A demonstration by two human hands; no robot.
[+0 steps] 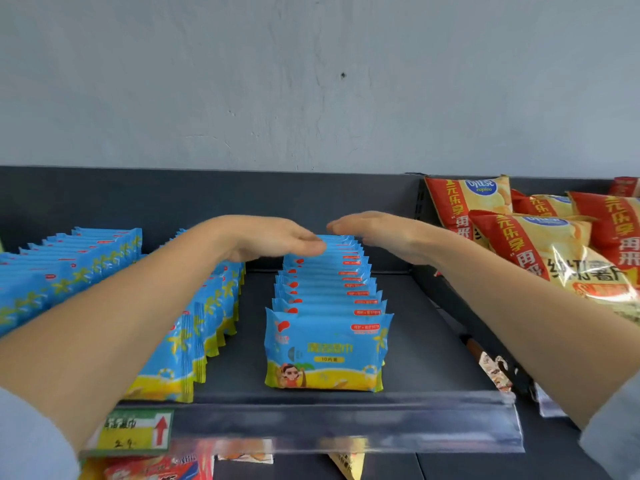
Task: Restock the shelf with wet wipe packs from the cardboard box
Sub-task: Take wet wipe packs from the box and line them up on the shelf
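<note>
My forearms come in from 7 and 5 o'clock over the clear price rail [346,420]. My left hand [273,237] and right hand [374,230] are flat, fingers straight, holding nothing. Their fingertips almost meet over the back of the middle row of wet wipe packs [325,344], which stands upright on the shelf [415,323]. Snack bags [554,244] sit at 2 o'clock.

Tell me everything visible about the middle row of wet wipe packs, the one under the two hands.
The middle row holds many glossy plastic packs, blue above, yellow below; the front pack shows a cartoon figure. They stand upright, one behind another on the dark shelf, apart from the row to the left. The left hand and right hand, fingers straight, reach over its rear end; the left one seems to touch the top edges.
</note>
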